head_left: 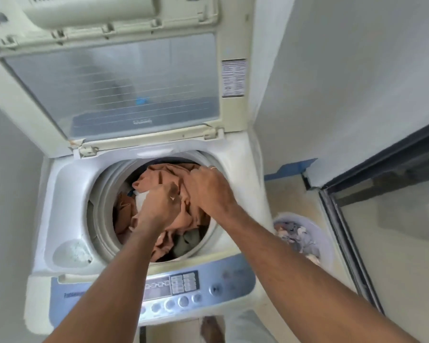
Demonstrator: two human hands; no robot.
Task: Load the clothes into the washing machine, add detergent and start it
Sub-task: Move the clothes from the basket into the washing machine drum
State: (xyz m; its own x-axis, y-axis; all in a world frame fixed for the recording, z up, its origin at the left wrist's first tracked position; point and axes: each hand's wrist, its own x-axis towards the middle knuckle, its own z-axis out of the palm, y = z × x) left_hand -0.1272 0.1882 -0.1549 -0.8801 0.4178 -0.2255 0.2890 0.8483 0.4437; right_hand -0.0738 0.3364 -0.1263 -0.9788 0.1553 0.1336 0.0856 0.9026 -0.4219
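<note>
Closest to me was the control panel (183,290) of the washing machine (67,194), with its round buttons in a row. My two arms reached over it and down into the drum (104,206).

My left hand (159,206) was in the middle of the drum. Its fingers were curled down into the clothes (164,175), and it looked like it was grabbing a white bit of cloth, but I could not see the fingertips well. My right hand (208,189) was on the right side, near the drum's rim, gripping a bunch of the orange-brown cloth and pushing it down.

The clothes were piled high inside the drum, mostly orange-brown, with something green near the front. On the floor to my right stood a basket (325,241) with more clothes in it.

Farther back, the lid (114,90) stood wide open.

I think I was on the loading step. Next I would need to let go, then fetch the rest from the basket. The soap and the start button would come after that.
</note>
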